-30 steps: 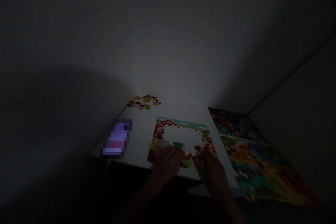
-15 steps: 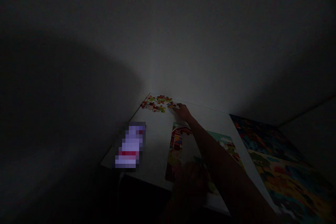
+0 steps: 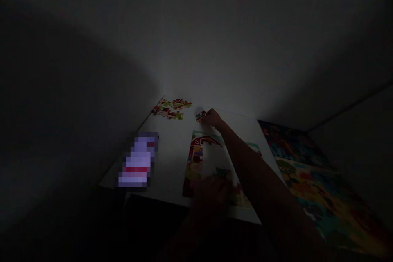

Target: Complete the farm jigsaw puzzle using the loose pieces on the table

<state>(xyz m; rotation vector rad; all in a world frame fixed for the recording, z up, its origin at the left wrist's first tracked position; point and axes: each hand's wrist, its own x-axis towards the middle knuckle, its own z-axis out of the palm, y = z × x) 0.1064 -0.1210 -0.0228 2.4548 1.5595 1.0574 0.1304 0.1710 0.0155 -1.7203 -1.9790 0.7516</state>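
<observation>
The room is very dark. A half-built jigsaw puzzle (image 3: pixel 199 159) with a red barn lies on a small white table (image 3: pixel 172 147). My right hand (image 3: pixel 211 118) reaches across it to the far side and pinches a puzzle piece (image 3: pixel 201 115), a little right of the pile of loose pieces (image 3: pixel 172 108) in the far corner. My left hand (image 3: pixel 211 190) rests on the near edge of the puzzle, fingers curled down on it; I cannot make out anything in them.
A blurred purple object (image 3: pixel 138 166) lies on the table's left side. A large colourful picture sheet (image 3: pixel 313 180) lies at the right. A plain wall (image 3: pixel 215 49) rises directly behind the table.
My right hand left the puzzle's near edge, reached to the loose pile, and now draws back slightly with a piece in its fingers. The left hand stayed on the puzzle.
</observation>
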